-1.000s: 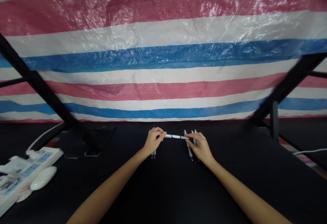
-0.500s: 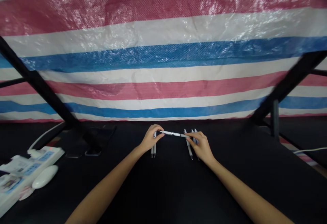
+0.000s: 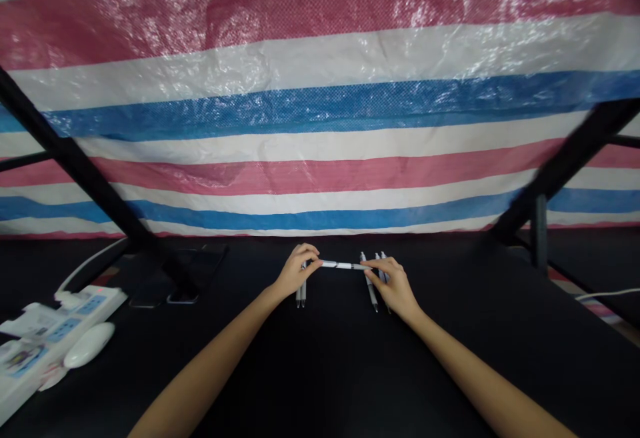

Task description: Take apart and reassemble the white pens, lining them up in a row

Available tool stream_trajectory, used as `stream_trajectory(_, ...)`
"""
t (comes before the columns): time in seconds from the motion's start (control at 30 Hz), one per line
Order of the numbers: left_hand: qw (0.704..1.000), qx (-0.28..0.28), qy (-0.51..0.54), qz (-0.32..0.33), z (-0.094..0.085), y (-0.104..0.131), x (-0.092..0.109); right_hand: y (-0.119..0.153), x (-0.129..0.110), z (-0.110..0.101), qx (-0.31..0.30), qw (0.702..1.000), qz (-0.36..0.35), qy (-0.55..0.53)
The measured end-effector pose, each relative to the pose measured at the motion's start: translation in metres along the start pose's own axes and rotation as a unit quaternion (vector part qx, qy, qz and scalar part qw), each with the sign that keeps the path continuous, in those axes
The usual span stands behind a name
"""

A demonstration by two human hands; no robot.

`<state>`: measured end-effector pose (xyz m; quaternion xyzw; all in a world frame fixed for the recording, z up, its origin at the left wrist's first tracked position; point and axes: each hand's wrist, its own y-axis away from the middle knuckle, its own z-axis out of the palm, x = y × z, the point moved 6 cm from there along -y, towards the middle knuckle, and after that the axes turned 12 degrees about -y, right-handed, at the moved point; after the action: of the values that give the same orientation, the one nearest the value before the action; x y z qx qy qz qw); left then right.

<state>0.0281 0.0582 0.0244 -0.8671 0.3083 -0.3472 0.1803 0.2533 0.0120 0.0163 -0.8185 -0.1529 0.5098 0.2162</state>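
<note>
1. Left hand [image 3: 296, 274] pinches the left end of a white pen [image 3: 343, 265] between thumb and fingertips; the other fingers curl in.
2. Right hand [image 3: 395, 286] pinches the right end of the same pen, thumb and forefinger closed on it.
3. The pen lies level, running left to right between the two hands, lifted just off the black surface [image 3: 325, 371], at the far middle of it.
4. Under the left hand, two pens [image 3: 301, 297] lie side by side on the surface, pointing near to far; their far ends are hidden by the fingers.
5. Under and beside the right hand, three more pens [image 3: 371, 295] lie roughly parallel, also near to far; the hand partly covers them.
6. Far left on the surface: two dark phones [image 3: 170, 291], flat, close together.
7. Near left edge: a white power strip [image 3: 45, 338] with a white cable, and a white mouse [image 3: 89, 354] just beside it.
8. Behind the surface hangs a striped tarp [image 3: 320, 111], red, white and blue; black frame bars [image 3: 75, 165] cross it on both sides.
</note>
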Motion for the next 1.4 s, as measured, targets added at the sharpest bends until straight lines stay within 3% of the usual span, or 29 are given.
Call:
stream_trajectory(0.53, 1.0, 0.003, -0.003, 0.007, -0.001, 0.0, 0.002, 0.0, -0.001, -0.001, 0.01, 1.0, -0.01, -0.013)
stream_trajectory(0.8, 0.998, 0.0, 0.044, -0.046, -0.002, -0.002, -0.005, 0.0, -0.002, -0.002, 0.012, 1.0, -0.019, -0.005)
stream_trajectory(1.07, 0.979, 0.037, 0.146, -0.136, -0.005, 0.0, -0.022, -0.001, -0.001, -0.004, 0.017, 1.0, 0.009, -0.018)
stream_trajectory(1.4, 0.974, 0.089, 0.128, -0.165, -0.013, -0.001, -0.025, -0.001, 0.006, -0.006, 0.035, 0.997, 0.044, -0.044)
